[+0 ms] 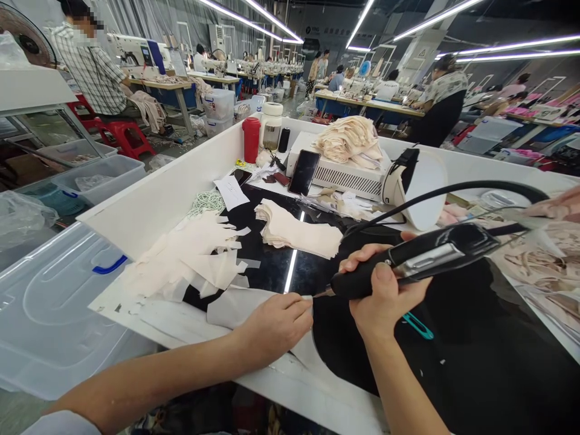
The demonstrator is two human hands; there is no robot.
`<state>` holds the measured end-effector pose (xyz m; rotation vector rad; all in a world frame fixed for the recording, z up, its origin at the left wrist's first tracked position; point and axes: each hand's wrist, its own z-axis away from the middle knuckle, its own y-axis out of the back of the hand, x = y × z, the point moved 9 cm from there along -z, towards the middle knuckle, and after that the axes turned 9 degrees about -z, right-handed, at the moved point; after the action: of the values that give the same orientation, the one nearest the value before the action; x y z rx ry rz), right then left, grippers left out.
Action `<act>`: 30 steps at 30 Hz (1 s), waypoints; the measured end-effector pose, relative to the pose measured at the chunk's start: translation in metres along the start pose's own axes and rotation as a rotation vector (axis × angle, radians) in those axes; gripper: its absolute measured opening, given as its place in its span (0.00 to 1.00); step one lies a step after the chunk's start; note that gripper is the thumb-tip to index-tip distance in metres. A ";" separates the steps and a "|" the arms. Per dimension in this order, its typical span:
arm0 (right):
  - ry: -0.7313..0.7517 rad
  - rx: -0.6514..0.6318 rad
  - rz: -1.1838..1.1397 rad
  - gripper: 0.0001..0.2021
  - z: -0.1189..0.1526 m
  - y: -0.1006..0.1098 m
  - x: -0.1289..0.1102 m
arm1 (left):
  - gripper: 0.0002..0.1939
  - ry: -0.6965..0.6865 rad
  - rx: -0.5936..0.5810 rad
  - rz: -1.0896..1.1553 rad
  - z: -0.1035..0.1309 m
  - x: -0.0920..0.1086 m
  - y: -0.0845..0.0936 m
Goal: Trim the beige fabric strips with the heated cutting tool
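My right hand (385, 290) is wrapped round a black corded handheld tool (421, 257), whose narrow tip points left toward my other hand. Pale fabric (240, 305) lies under my left hand (281, 326), which pinches its edge near the tool's tip. Behind them a stack of cream fabric pieces (299, 229) rests on the glossy black surface (272, 272). A loose pile of cream pieces (181, 260) spreads at the left of the table.
Along the back stand a red flask (251, 140), a phone (304, 171) and a white box (347, 175) with fabric on top. A teal clip (417, 326) lies right of my right wrist. Someone's hand (559, 205) shows at the right edge. Plastic bins flank the table's left side.
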<state>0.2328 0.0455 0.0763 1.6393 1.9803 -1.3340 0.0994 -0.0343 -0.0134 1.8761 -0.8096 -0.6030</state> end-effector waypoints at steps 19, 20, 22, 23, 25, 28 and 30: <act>0.005 -0.016 -0.006 0.24 0.004 -0.006 0.001 | 0.13 -0.047 0.121 -0.116 0.001 0.004 0.008; 0.001 -0.016 0.006 0.24 0.004 -0.006 0.002 | 0.13 -0.044 0.122 -0.119 0.002 0.004 0.007; -0.003 -0.011 0.023 0.24 0.005 -0.005 0.003 | 0.13 -0.043 0.119 -0.122 0.002 0.005 0.006; -0.004 -0.010 0.027 0.24 0.005 -0.005 0.003 | 0.13 -0.045 0.118 -0.123 0.002 0.005 0.006; -0.009 -0.008 0.023 0.23 0.005 -0.006 0.003 | 0.13 -0.048 0.119 -0.129 0.002 0.005 0.006; -0.019 -0.007 -0.010 0.23 0.006 -0.008 0.004 | 0.13 -0.050 0.134 -0.149 0.003 0.005 0.006; -0.020 -0.013 -0.033 0.24 0.007 -0.011 0.004 | 0.13 -0.053 0.143 -0.163 0.003 0.006 0.006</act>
<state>0.2194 0.0430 0.0747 1.5884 2.0091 -1.3409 0.0992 -0.0423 -0.0094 2.0789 -0.7553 -0.7143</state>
